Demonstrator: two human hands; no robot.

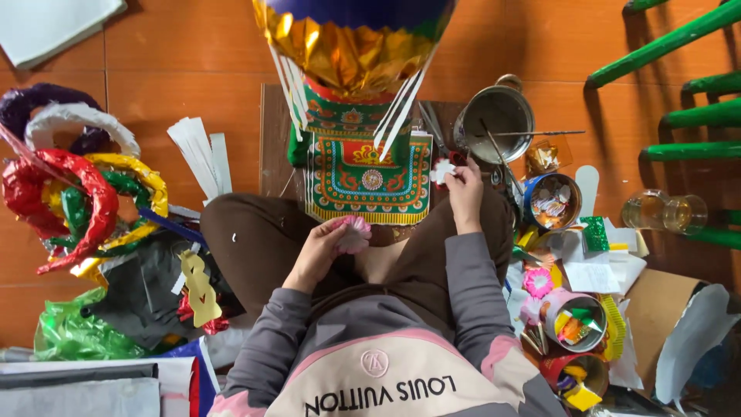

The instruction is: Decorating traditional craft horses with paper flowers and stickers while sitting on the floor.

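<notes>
My left hand (pixel 320 249) rests over my lap and holds a small pink paper flower (pixel 353 233) between the fingers. My right hand (pixel 465 189) reaches forward and pinches a small white paper flower cutout (pixel 442 171) near the lower right corner of a colourful paper lantern (pixel 363 100). The lantern has a gold foil body, white paper strips and green and red patterned panels (pixel 369 174), and stands on a dark board (pixel 274 139) in front of my knees.
A metal pot (pixel 495 116) with sticks and a blue tin (pixel 552 202) of cutouts sit to the right, near more tins (pixel 575 320) and paper scraps. Foil-wrapped rings (pixel 77 193) lie at left with white strips (pixel 201 154). Green rungs (pixel 679 85) and a glass (pixel 665 212) stand at the far right.
</notes>
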